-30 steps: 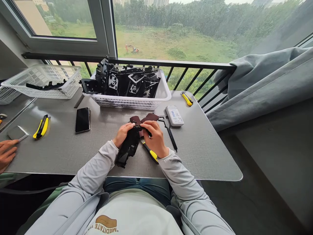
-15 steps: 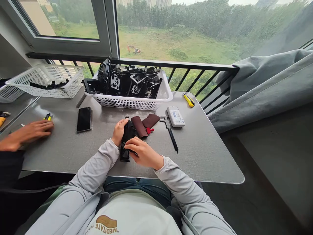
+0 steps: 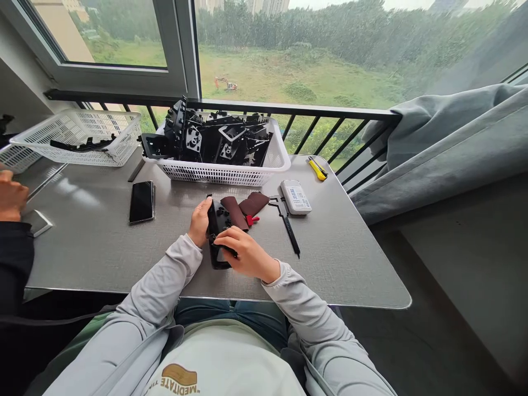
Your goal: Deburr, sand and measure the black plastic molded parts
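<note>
A black plastic part (image 3: 213, 220) stands out against the grey table, gripped along its left side by my left hand (image 3: 199, 221). From the right, my right hand (image 3: 246, 254) reaches over its lower half, fingers pressed together around something dark; whether that is a separate tool or a piece of the part is unclear. Just beyond my right hand lie brown cloth-like rolls (image 3: 235, 213) and a small red object (image 3: 252, 220). A black caliper (image 3: 290, 234) rests to their right, beside a grey-white case (image 3: 296, 197).
Behind is a white basket (image 3: 218, 175) heaped with black parts; a second basket (image 3: 119, 151) stands at left. A phone (image 3: 141, 202) lies left of my hands, a yellow cutter (image 3: 317, 168) at the back right. Another person's hand (image 3: 12, 195) is at the far left.
The black part has turned slightly in my hands and shows more of its face. The other person's hand has moved left and back, and the small yellow tool near it is gone from view.
</note>
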Demonstrator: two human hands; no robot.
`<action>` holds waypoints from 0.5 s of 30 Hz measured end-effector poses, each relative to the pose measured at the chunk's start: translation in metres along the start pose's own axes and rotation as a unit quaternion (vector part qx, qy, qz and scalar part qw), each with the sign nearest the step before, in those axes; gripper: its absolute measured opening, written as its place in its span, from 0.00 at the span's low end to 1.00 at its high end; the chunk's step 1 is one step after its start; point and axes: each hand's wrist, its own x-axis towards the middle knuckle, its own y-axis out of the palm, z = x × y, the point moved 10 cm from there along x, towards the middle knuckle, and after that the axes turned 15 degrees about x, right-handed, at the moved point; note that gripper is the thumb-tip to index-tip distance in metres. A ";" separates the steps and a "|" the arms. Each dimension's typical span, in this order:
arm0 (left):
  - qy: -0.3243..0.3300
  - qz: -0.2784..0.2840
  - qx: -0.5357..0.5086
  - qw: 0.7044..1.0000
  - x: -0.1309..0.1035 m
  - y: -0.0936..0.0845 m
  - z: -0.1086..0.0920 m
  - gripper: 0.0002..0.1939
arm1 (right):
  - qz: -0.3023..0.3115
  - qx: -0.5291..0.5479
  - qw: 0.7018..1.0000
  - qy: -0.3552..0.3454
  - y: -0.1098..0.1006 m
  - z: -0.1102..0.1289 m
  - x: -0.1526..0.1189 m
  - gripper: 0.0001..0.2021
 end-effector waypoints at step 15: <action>-0.051 0.058 -0.030 0.997 0.004 0.003 0.014 0.21 | -0.249 0.000 0.966 0.064 -0.065 -0.020 -0.011 0.10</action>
